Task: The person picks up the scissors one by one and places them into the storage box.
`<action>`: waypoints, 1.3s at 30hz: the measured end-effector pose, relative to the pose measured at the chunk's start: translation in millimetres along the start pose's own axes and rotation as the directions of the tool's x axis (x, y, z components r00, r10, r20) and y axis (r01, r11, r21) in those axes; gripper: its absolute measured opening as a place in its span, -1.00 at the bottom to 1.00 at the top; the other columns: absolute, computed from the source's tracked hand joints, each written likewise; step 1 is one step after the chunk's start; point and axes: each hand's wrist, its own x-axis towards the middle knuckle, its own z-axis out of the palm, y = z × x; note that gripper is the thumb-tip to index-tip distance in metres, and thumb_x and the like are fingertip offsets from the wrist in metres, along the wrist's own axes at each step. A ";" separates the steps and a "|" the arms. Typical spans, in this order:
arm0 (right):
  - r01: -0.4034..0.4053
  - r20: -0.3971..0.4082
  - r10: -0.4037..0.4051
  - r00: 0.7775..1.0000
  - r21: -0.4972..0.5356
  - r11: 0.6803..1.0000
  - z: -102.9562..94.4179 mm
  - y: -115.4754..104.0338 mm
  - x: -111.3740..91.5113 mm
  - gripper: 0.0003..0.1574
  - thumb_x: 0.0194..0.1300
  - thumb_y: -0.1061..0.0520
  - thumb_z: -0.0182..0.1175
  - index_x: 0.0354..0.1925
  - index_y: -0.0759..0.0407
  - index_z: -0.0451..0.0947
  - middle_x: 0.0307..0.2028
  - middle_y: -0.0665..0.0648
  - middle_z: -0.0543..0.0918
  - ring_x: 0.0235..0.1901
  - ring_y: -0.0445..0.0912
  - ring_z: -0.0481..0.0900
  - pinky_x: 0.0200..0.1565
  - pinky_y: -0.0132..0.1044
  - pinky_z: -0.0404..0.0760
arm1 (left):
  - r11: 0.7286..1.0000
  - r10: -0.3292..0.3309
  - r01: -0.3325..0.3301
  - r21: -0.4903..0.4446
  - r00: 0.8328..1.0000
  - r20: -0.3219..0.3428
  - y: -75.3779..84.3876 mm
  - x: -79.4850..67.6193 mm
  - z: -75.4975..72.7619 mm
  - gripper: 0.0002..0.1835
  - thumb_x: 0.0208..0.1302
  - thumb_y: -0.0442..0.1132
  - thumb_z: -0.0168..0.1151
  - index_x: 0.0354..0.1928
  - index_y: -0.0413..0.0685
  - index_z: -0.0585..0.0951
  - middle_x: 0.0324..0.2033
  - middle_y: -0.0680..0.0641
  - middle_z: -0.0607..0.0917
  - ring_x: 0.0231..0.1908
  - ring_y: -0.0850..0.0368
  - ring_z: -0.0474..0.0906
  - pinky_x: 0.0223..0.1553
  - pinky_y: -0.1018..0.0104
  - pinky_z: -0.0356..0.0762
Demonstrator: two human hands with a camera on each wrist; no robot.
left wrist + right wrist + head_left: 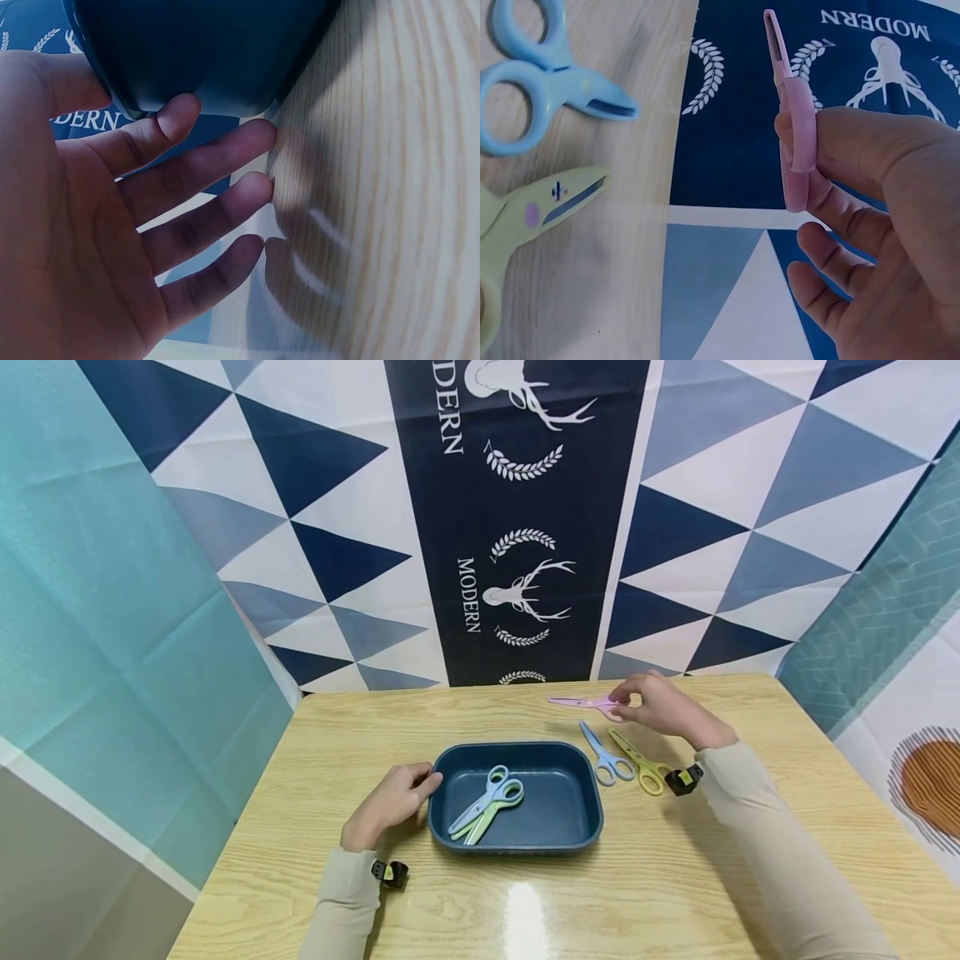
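Along the left edge of the head view, hanging teal cloth [135,610], then the wood-grain surface [337,735]. Left of centre, left-hand grip [393,800] narrow on the rim of a dark-blue tray [555,810]: thumb over the edge, index fingertip against the outer wall, remaining fingers loosely spread outside. Within the tray's left half, light-blue scissors [486,802] crossed on top of green scissors [483,825], blades toward the lower left. Across the top, patterned cloth [525,510] with a dark central band and white stag heads. Right of centre, near the surface's far edge, pink scissors [592,702] raised above the wood, blades toward the left, handles pinched in the right-hand grip [660,702]. Between that grip and the tray, in the way, sky-blue scissors [601,754] and, just beside, yellow scissors [636,755], both flat, plus the tray's raised wall. At far right, white cloth [900,710] with an orange-brown disc.
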 end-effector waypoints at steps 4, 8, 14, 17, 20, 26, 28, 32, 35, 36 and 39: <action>0.008 0.006 -0.008 1.000 -0.011 1.000 -1.8 -6.1 0.2 -0.81 0.29 0.17 0.41 -0.15 0.23 0.78 -0.15 0.20 0.78 -0.06 0.12 0.52 -0.04 -0.02 0.37 | 1.000 0.004 -0.004 -0.002 1.000 0.000 -0.6 -0.1 0.2 -0.60 0.62 -0.01 0.03 -0.47 0.02 0.41 -0.60 0.12 0.30 -0.61 0.29 0.21 -0.43 0.39 0.24; 0.011 0.005 -0.011 1.000 -0.018 1.000 -2.6 -11.1 0.9 -0.82 0.30 0.15 0.41 -0.14 0.19 0.78 -0.14 0.19 0.77 -0.03 0.12 0.53 -0.01 0.01 0.41 | 1.000 0.003 -0.003 -0.001 1.000 0.002 -1.0 0.2 0.5 -0.60 0.62 -0.02 0.03 -0.47 0.02 0.40 -0.60 0.11 0.30 -0.61 0.30 0.19 -0.43 0.39 0.24; 0.029 -0.013 -0.029 0.999 -0.014 0.999 -4.1 -17.0 1.9 -0.80 0.31 0.14 0.40 -0.13 0.21 0.77 -0.11 0.21 0.77 -0.03 0.13 0.54 0.00 0.04 0.44 | 1.000 -0.006 0.006 -0.007 1.000 0.007 -0.5 0.2 0.0 -0.62 0.62 -0.04 0.04 -0.46 0.04 0.41 -0.60 0.12 0.30 -0.61 0.29 0.20 -0.42 0.40 0.24; 0.040 -0.019 -0.040 0.999 -0.020 0.999 -5.2 -19.7 2.4 -0.79 0.30 0.14 0.41 -0.13 0.22 0.77 -0.10 0.22 0.77 -0.01 0.15 0.56 0.03 0.07 0.45 | 1.000 -0.007 0.007 -0.002 1.000 0.004 -0.5 0.1 0.4 -0.63 0.61 -0.05 0.04 -0.46 0.05 0.41 -0.60 0.12 0.31 -0.61 0.29 0.21 -0.42 0.40 0.24; 0.055 -0.020 -0.055 0.998 -0.030 0.998 -5.7 -22.3 3.3 -0.81 0.29 0.16 0.41 -0.15 0.21 0.78 -0.11 0.22 0.76 -0.02 0.15 0.56 0.03 0.08 0.43 | 1.000 -0.004 0.004 0.003 1.000 0.000 -1.0 0.2 1.0 -0.63 0.61 -0.06 0.05 -0.46 0.05 0.41 -0.60 0.12 0.31 -0.61 0.29 0.22 -0.42 0.40 0.25; 0.086 -0.013 -0.086 0.996 -0.034 0.996 -3.7 -26.4 4.4 -0.86 0.29 0.14 0.42 -0.20 0.18 0.78 -0.19 0.15 0.75 -0.06 0.11 0.56 0.03 0.04 0.40 | 1.000 0.000 0.000 0.002 1.000 -0.003 -0.9 -0.2 1.3 -0.63 0.61 -0.05 0.05 -0.46 0.02 0.41 -0.60 0.11 0.31 -0.60 0.28 0.22 -0.42 0.40 0.24; 0.088 -0.008 -0.088 0.996 -0.030 0.996 -3.0 -28.2 4.4 -0.86 0.29 0.13 0.43 -0.20 0.17 0.78 -0.21 0.12 0.74 -0.07 0.09 0.54 0.01 0.03 0.40 | 1.000 0.000 0.000 0.002 1.000 -0.002 -0.9 -0.3 1.4 -0.62 0.61 -0.05 0.05 -0.46 0.02 0.41 -0.60 0.11 0.30 -0.60 0.28 0.22 -0.42 0.40 0.24; 0.085 -0.002 -0.085 0.996 -0.026 0.996 -2.8 -32.0 4.2 -0.83 0.29 0.13 0.43 -0.17 0.18 0.78 -0.25 0.09 0.72 -0.09 0.08 0.51 -0.02 0.01 0.41 | 1.000 -0.011 0.011 0.002 1.000 0.000 -0.8 -0.2 1.5 -0.63 0.61 -0.07 0.05 -0.46 0.04 0.41 -0.60 0.11 0.30 -0.60 0.28 0.22 -0.42 0.40 0.24; 0.083 0.003 -0.082 0.997 -0.020 0.996 -3.0 -34.8 4.1 -0.81 0.30 0.11 0.43 -0.15 0.18 0.77 -0.23 0.09 0.72 -0.08 0.09 0.50 -0.01 0.03 0.42 | 1.000 -0.013 0.013 0.004 1.000 0.002 -0.7 -0.2 1.4 -0.63 0.61 -0.07 0.05 -0.46 0.04 0.41 -0.60 0.12 0.30 -0.60 0.29 0.22 -0.41 0.40 0.25; 0.081 0.005 -0.081 0.997 -0.019 0.997 -3.2 -35.6 4.1 -0.81 0.30 0.11 0.43 -0.15 0.18 0.77 -0.23 0.10 0.72 -0.07 0.09 0.50 0.00 0.03 0.42 | 1.000 -0.013 0.013 0.005 1.000 0.002 -0.8 -0.2 1.4 -0.63 0.61 -0.07 0.05 -0.46 0.04 0.41 -0.60 0.12 0.30 -0.60 0.29 0.22 -0.41 0.40 0.25; 0.083 0.014 -0.083 0.996 -0.012 0.996 -3.7 -38.6 3.9 -0.81 0.32 0.11 0.42 -0.13 0.17 0.77 -0.22 0.09 0.72 -0.04 0.10 0.51 0.04 0.07 0.44 | 1.000 0.001 -0.001 0.006 1.000 -0.001 -1.6 -0.2 1.5 -0.63 0.61 -0.06 0.05 -0.46 0.03 0.40 -0.60 0.11 0.30 -0.60 0.29 0.22 -0.42 0.40 0.25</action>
